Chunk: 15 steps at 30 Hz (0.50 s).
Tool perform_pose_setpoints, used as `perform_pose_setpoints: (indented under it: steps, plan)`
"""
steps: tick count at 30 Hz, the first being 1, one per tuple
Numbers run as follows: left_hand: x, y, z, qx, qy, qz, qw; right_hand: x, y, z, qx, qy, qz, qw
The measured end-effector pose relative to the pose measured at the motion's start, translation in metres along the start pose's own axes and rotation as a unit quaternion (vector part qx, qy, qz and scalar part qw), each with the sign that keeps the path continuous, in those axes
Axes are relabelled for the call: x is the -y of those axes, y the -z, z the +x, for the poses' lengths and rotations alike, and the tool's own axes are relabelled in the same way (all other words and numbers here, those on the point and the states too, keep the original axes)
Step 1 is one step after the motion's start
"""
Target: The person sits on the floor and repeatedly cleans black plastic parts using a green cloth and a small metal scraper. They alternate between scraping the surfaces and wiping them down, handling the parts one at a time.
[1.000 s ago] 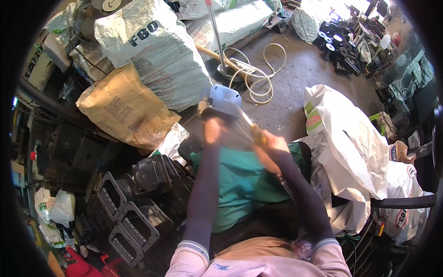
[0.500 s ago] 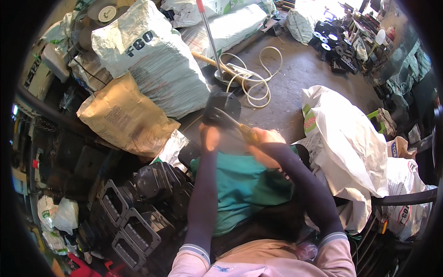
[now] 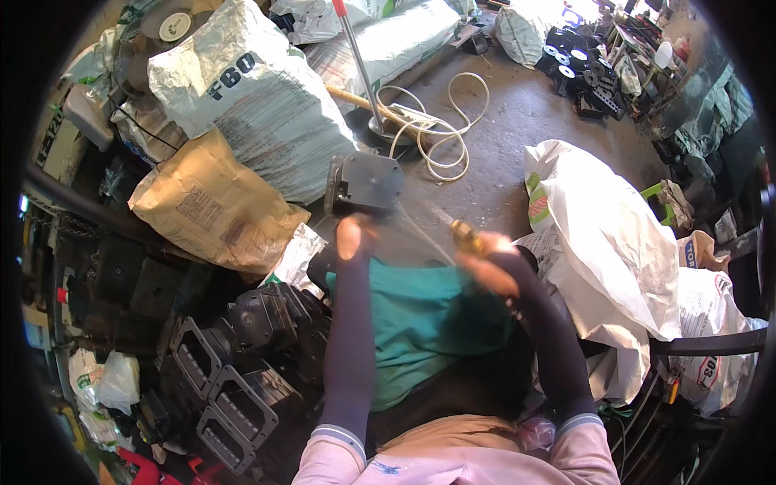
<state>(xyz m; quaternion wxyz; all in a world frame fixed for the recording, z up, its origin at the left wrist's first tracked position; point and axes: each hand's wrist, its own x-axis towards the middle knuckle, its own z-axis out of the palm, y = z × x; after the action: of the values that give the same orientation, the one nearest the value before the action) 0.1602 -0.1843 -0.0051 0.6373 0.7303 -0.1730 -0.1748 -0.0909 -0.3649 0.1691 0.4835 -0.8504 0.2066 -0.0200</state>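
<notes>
My left hand (image 3: 356,234) grips a black plastic housing (image 3: 372,184) from below and holds it up over my lap. The housing is boxy, with a wide flange on its left side. To the right, my right hand (image 3: 490,260) is closed round the yellow handle of a hand tool (image 3: 467,236). Motion smears the tool's thin metal blade, so its exact kind does not show. Its tip is apart from the housing. A green cloth (image 3: 428,323) lies across my lap below both hands.
Several black housings (image 3: 242,396) are piled at my left. Behind them stand a brown paper sack (image 3: 218,202) and a large white sack (image 3: 259,105). A pale hose (image 3: 465,133) coils on the floor ahead. Another white sack (image 3: 598,234) stands at my right; black parts (image 3: 578,69) lie far right.
The tool has come away from the housing, as my right hand moved right and down. My left hand has turned the housing and shifted it slightly left.
</notes>
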Motion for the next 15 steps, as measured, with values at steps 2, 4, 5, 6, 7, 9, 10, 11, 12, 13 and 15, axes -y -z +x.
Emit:
perform_pose_setpoints:
  steps: [2, 4, 5, 6, 7, 9, 10, 11, 12, 13, 15]
  plan:
    - [-0.010, -0.002, 0.000, -0.010, 0.013, 0.002, 1.000, 0.002, -0.017, -0.011, 0.021, 0.033, -0.030, 0.999]
    - [-0.017, -0.005, -0.003, -0.045, 0.087, -0.177, 0.979, 0.003, -0.032, -0.019, 0.060, -0.011, -0.058, 0.996]
    - [-0.021, -0.005, -0.005, -0.074, 0.123, -0.354, 0.924, 0.003, -0.036, -0.020, 0.075, -0.029, -0.092, 0.993]
    - [-0.025, -0.007, -0.005, -0.118, 0.149, -0.450, 0.872, 0.002, -0.039, -0.019, 0.055, -0.074, -0.094, 0.991]
    - [-0.028, -0.006, -0.008, -0.118, 0.131, -0.413, 0.894, 0.001, -0.040, -0.016, 0.039, -0.094, -0.086, 0.991]
    - [-0.033, -0.008, -0.010, -0.117, 0.109, -0.389, 0.907, -0.003, -0.039, -0.010, -0.010, -0.103, -0.070, 0.992]
    - [-0.036, -0.009, -0.010, -0.113, 0.104, -0.401, 0.903, -0.005, -0.038, -0.007, 0.011, -0.090, -0.080, 0.993]
    - [-0.039, -0.011, -0.011, -0.122, 0.107, -0.395, 0.904, -0.006, -0.036, -0.004, 0.015, -0.088, -0.094, 0.992]
    - [-0.043, -0.012, -0.012, -0.119, 0.045, -0.341, 0.931, -0.007, -0.035, -0.002, 0.032, -0.087, -0.104, 0.990]
    - [-0.047, -0.013, -0.013, -0.127, -0.016, -0.266, 0.955, -0.007, -0.032, 0.000, 0.010, -0.098, -0.082, 0.992]
    - [-0.053, -0.013, -0.017, -0.124, 0.119, -0.529, 0.831, -0.006, -0.029, 0.001, -0.040, -0.096, -0.061, 0.993]
